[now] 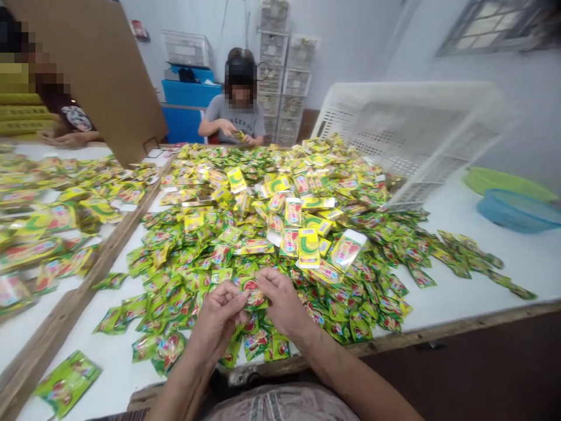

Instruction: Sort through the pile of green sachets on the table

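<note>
Between my two hands is a small green packet (254, 295) with a red fruit picture, held just above the heap near the table's front edge. My left hand (222, 307) pinches its left side, thumb against fingers. At the packet's upper right, my right hand (278, 295) grips it with curled fingers. Below and around both hands spreads a pile of similar green packets (184, 298). Beyond them lie yellow and green flat cartons (309, 247), several of them on top of the packets.
A white plastic crate (421, 117) leans tilted at the right of the heap. Blue (519, 210) and green basins (508, 182) stand farther right. A wooden strip (87, 295) divides the table on the left. Across it sits a person (234, 114); a cardboard sheet (92, 64) stands upright.
</note>
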A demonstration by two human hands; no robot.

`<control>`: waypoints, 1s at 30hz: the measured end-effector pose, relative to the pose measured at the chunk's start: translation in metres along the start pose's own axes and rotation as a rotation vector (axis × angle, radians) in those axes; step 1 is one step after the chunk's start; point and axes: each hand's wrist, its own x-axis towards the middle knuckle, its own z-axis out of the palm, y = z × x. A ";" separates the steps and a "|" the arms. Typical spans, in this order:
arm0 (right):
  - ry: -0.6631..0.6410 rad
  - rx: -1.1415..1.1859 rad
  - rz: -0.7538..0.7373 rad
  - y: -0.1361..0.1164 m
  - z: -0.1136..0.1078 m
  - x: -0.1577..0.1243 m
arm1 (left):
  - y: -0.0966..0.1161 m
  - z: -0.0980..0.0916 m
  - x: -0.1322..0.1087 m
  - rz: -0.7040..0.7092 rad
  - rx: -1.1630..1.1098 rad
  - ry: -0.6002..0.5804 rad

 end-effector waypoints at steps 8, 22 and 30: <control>-0.033 -0.198 -0.008 0.020 -0.008 0.004 | -0.026 -0.013 0.008 0.205 0.234 0.242; -0.179 -0.195 -0.034 0.007 -0.017 0.003 | -0.008 0.004 0.006 0.042 -0.010 0.179; -0.292 -0.191 0.144 0.004 -0.009 0.021 | -0.001 0.006 0.010 0.166 -0.065 0.225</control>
